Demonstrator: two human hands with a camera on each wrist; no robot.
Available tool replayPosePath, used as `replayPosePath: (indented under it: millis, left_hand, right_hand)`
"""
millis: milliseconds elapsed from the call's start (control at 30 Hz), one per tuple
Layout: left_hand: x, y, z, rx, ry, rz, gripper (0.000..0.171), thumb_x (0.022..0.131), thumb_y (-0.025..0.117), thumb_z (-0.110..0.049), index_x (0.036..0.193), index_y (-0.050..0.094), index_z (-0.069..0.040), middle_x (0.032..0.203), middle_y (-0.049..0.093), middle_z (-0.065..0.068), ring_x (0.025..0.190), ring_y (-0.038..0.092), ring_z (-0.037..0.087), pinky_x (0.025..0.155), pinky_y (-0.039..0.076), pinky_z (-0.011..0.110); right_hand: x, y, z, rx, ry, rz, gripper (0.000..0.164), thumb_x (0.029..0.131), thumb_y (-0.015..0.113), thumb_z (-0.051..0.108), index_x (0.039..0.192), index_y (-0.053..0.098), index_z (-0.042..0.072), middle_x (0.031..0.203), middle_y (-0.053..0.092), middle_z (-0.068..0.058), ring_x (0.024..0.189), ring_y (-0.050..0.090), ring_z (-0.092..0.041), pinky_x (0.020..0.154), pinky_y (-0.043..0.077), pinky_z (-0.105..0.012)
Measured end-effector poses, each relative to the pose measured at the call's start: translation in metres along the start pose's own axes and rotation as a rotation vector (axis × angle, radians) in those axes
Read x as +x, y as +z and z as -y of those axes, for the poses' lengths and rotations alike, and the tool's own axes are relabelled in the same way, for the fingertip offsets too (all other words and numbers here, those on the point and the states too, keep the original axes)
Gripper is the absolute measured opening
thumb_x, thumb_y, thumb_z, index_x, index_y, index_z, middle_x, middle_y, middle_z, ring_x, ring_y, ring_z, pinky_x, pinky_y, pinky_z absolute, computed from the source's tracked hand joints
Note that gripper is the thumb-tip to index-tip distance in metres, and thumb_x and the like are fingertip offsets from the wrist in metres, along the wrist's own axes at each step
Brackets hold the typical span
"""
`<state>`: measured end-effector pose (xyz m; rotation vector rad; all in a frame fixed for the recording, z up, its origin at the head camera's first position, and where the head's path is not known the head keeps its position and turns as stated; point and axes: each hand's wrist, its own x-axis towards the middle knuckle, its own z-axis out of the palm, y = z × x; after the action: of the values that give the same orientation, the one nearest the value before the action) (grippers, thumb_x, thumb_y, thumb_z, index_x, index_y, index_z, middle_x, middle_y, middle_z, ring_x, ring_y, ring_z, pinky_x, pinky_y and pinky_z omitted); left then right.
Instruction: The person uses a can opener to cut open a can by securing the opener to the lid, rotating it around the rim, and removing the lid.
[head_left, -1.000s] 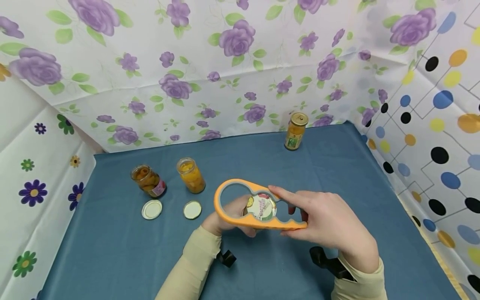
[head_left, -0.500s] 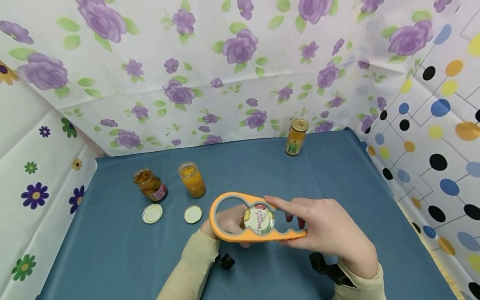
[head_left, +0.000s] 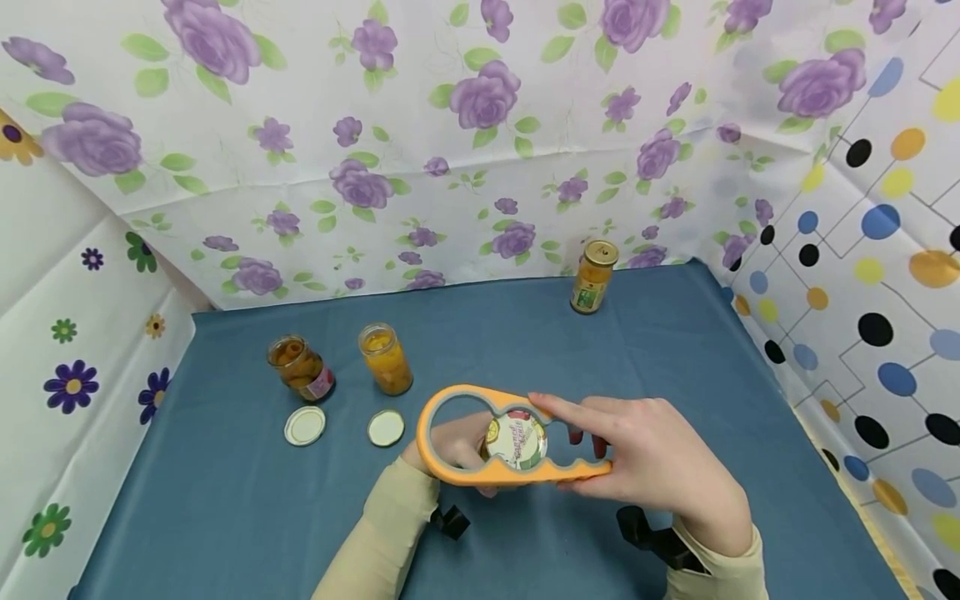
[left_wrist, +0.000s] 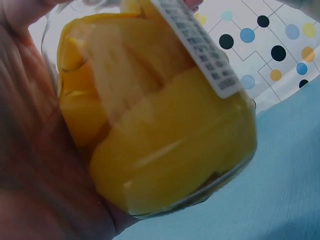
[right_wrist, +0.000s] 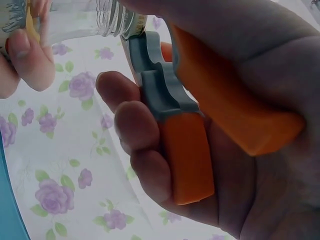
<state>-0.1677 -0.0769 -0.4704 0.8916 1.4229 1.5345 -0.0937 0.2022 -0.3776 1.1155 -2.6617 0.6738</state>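
My left hand [head_left: 459, 442] grips a glass jar [left_wrist: 165, 115] of yellow fruit pieces, with a white barcode label showing in the left wrist view. The jar's printed lid [head_left: 517, 439] faces up toward the head camera. Around the lid lies an orange jar opener [head_left: 495, 476] with a grey scalloped inner edge. My right hand [head_left: 652, 450] holds the opener's two arms at their free ends, index finger along the far arm and thumb at the near one. In the right wrist view, the opener's grey teeth sit right at the jar's neck [right_wrist: 117, 19].
An open jar of brown contents [head_left: 302, 368] and an open jar of orange fruit [head_left: 386, 360] stand at the left. Two loose lids, one left [head_left: 305, 426] and one right [head_left: 386, 427], lie before them. A capped jar [head_left: 595, 277] stands at the back right near the flowered backdrop.
Over the last second both hands, the jar and the opener have shifted slightly down and left in the head view, which itself tilted a little. Since half a second ago, almost nothing differs.
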Motion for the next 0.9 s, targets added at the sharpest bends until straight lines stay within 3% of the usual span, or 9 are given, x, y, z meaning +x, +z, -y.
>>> replayPosePath:
  millis: [133,200,267,333,467,567,700,900]
  left_hand:
    - [0.003,-0.002,-0.001,0.067,0.009,-0.025,0.105,0.067,0.079,-0.011,0.161,0.036,0.008,0.144,0.063,0.015,0.107,0.056,0.015,0.103,0.043,0.031]
    - [0.005,-0.003,0.001,0.079,0.013,-0.033,0.111,0.066,0.079,-0.011,0.164,0.032,0.007,0.153,0.056,0.022,0.112,0.055,0.015,0.11,0.041,0.033]
    - [0.006,-0.005,0.003,0.085,0.015,-0.03,0.11,0.066,0.08,-0.014,0.163,0.033,0.007,0.149,0.059,0.022,0.11,0.056,0.016,0.108,0.043,0.034]
    - [0.006,-0.006,0.006,0.077,0.024,-0.029,0.109,0.066,0.08,-0.014,0.163,0.035,0.006,0.143,0.063,0.014,0.106,0.057,0.016,0.103,0.046,0.034]
    - [0.008,-0.01,0.009,0.065,0.08,-0.022,0.093,0.068,0.08,-0.012,0.152,0.046,0.01,0.12,0.068,0.002,0.095,0.057,0.018,0.089,0.049,0.035]
    - [0.008,-0.013,0.01,0.098,0.119,-0.036,0.084,0.068,0.081,-0.011,0.143,0.051,0.013,0.114,0.068,0.0,0.093,0.057,0.016,0.09,0.051,0.035]
    - [0.009,-0.015,0.011,0.144,0.133,-0.053,0.087,0.067,0.082,-0.013,0.144,0.051,0.012,0.12,0.068,0.001,0.099,0.059,0.015,0.098,0.05,0.035]
    - [0.012,-0.015,0.01,0.146,0.15,-0.046,0.091,0.067,0.081,-0.015,0.147,0.049,0.012,0.123,0.067,0.003,0.1,0.058,0.016,0.098,0.049,0.036]
  right_hand:
    - [-0.001,-0.002,-0.001,-0.002,0.01,-0.018,0.097,0.076,0.099,0.043,0.16,0.052,0.036,0.09,0.058,0.024,0.069,0.053,0.008,0.056,0.044,-0.019]
    - [-0.002,-0.002,-0.001,0.006,0.017,-0.024,0.097,0.076,0.099,0.042,0.16,0.052,0.035,0.091,0.059,0.023,0.069,0.054,0.008,0.056,0.044,-0.019]
    - [-0.003,-0.002,-0.001,0.014,0.024,-0.023,0.097,0.077,0.098,0.043,0.161,0.051,0.035,0.091,0.059,0.023,0.069,0.055,0.009,0.056,0.044,-0.019]
    - [-0.003,-0.001,-0.001,0.012,0.03,-0.023,0.096,0.077,0.098,0.044,0.161,0.051,0.035,0.091,0.059,0.023,0.069,0.054,0.009,0.056,0.044,-0.019]
    - [-0.002,-0.001,-0.002,-0.007,0.039,-0.036,0.096,0.078,0.097,0.045,0.161,0.05,0.036,0.091,0.059,0.023,0.068,0.053,0.009,0.056,0.043,-0.019]
    - [-0.002,-0.002,-0.003,-0.015,0.041,-0.053,0.095,0.078,0.098,0.044,0.161,0.051,0.035,0.09,0.058,0.023,0.066,0.052,0.008,0.056,0.043,-0.019]
    - [-0.004,-0.003,-0.004,-0.018,0.05,-0.055,0.095,0.078,0.097,0.044,0.16,0.051,0.036,0.089,0.057,0.024,0.065,0.049,0.008,0.055,0.042,-0.019]
    - [-0.005,-0.004,-0.005,-0.022,0.072,-0.038,0.096,0.078,0.097,0.045,0.161,0.05,0.038,0.09,0.057,0.024,0.064,0.046,0.009,0.054,0.041,-0.019]
